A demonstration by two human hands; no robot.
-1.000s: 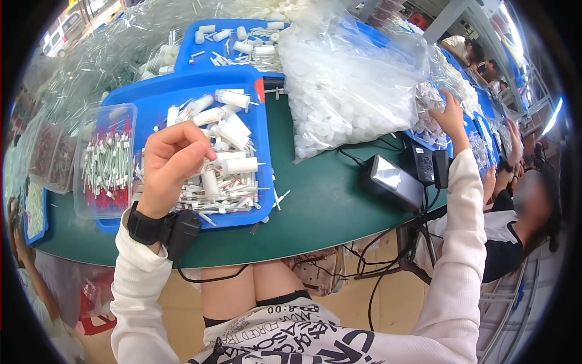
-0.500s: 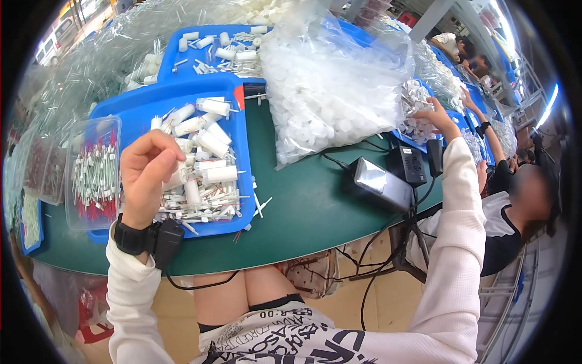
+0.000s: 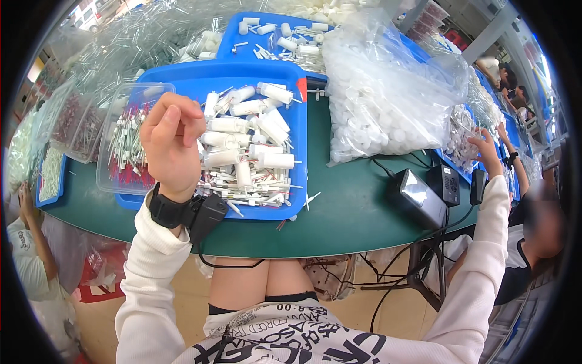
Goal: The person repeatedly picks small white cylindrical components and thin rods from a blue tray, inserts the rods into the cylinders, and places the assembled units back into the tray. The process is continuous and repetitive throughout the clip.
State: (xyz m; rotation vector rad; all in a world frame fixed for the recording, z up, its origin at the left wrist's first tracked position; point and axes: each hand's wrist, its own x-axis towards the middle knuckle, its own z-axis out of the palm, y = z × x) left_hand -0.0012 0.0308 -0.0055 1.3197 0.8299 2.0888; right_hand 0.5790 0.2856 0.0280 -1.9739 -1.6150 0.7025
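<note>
My left hand (image 3: 173,142) is raised over the gap between a clear plastic box (image 3: 104,173) of red-tipped white wire pieces and a blue tray (image 3: 291,209). Its fingers are curled in with the thumb against them, and whatever they hold, if anything, is hidden. White cylinders with thin wires (image 3: 276,161) and short white sticks fill the tray. Far to the right, my right hand (image 3: 488,155) reaches to a heap of small pale, glossy parts (image 3: 462,136). Its fingers look apart at the edge of that heap, with no piece visible between them.
A large clear bag of white caps (image 3: 382,109) lies mid-table. Near my right forearm sit a black power bank (image 3: 417,197), a small black box (image 3: 444,182) and cables. A second blue tray (image 3: 227,45) stands behind. Other people are at both sides.
The whole view has swung left, so the table's contents appear farther right. My left hand stays raised with curled fingers. My right hand remains at the heap of pale parts.
</note>
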